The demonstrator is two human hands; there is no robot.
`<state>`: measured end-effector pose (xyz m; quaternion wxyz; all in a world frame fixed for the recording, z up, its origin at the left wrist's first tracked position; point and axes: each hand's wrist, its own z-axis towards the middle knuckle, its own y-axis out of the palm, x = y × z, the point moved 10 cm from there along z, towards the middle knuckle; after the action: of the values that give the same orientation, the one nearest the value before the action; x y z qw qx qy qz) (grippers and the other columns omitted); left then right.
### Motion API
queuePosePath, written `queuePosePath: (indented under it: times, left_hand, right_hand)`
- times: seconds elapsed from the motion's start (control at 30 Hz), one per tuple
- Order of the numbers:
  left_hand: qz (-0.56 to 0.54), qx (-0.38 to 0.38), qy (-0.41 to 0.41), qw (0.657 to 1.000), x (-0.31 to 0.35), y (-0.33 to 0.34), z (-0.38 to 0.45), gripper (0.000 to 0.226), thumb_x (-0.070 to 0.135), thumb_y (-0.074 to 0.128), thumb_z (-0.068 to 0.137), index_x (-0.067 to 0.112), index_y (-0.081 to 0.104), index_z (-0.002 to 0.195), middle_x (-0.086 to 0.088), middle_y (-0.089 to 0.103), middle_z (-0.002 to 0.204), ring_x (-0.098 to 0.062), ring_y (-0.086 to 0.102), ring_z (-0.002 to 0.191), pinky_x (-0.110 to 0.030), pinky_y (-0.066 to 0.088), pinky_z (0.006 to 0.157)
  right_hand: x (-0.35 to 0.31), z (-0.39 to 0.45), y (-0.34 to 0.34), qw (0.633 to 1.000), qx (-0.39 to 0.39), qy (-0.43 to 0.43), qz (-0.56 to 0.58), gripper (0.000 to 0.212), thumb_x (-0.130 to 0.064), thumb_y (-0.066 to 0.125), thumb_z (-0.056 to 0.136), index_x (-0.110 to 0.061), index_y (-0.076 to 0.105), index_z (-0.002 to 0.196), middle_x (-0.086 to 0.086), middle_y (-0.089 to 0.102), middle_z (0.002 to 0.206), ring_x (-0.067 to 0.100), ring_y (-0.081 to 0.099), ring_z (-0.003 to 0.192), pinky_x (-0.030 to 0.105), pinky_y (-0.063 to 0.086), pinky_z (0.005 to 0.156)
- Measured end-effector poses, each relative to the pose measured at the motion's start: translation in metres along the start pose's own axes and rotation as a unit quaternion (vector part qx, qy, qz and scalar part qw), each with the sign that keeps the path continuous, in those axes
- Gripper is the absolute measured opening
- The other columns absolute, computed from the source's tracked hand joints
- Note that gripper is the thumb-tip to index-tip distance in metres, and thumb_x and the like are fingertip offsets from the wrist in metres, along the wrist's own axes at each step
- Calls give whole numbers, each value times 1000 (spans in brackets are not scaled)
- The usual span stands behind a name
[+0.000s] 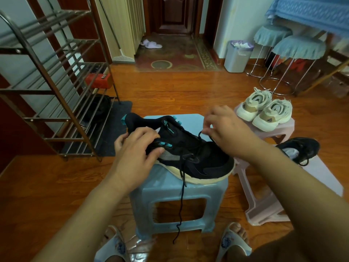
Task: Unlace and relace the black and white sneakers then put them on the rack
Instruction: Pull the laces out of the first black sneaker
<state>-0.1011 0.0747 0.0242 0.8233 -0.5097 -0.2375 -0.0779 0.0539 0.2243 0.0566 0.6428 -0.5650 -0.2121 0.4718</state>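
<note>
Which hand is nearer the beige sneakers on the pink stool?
Right. The right hand pinches the lace just left of the beige sneakers; the left hand holds the black sneaker farther away.

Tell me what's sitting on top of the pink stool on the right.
A pair of cream sneakers sits side by side on the pink stool, heels toward the camera. The right hand covers the stool's near left corner, so anything there is hidden.

Your frame is evenly lit by soft indoor light, moderately bright; the doorway at the far end is dim. You get glare on the polished wooden floor. Wide-angle distortion bends the metal rack at the left edge. Corners are blurred; the centre is fairly sharp
</note>
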Motion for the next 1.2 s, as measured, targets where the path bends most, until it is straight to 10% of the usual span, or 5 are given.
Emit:
queuePosePath:
  times: [0.3,0.57,0.9,1.1,1.2]
  left_hand:
    - [2,1,2,1000,0,2,2,22,36,61,97,31,62,118,20,50,127,-2,42,124,-40,13,115]
    - [3,9,-9,1000,1,0,0,24,38,59,95,31,62,118,23,48,124,0,41,121,-39,15,115]
    - [50,40,-46,997,6,-2,-6,19,40,58,96,34,61,114,18,52,123,-6,47,117,-47,15,116]
    - [50,41,-40,997,5,-3,-7,19,38,59,96,32,61,114,17,53,123,-4,44,116,-47,16,116]
    - [42,38,-44,997,4,-1,-5,20,37,60,96,32,62,115,16,53,124,-3,43,115,-45,16,116]
  right_hand:
    - [-16,-13,31,985,-147,-20,84,14,-28,72,90,-36,61,87,-9,49,128,9,36,122,25,28,99]
    - [90,-20,-40,931,179,318,-21,19,-28,60,96,-14,61,109,8,58,113,28,54,108,44,49,90]
    - [4,-27,46,952,-156,264,1,33,-39,61,95,-15,56,74,4,59,76,25,61,75,33,43,61]
    - [175,-141,-51,830,-42,551,-72,21,-21,62,95,-2,61,86,13,57,71,24,53,59,31,40,50]
    - [203,-170,-43,776,59,611,149,21,-20,60,93,-1,66,99,23,65,93,31,61,73,41,54,67]
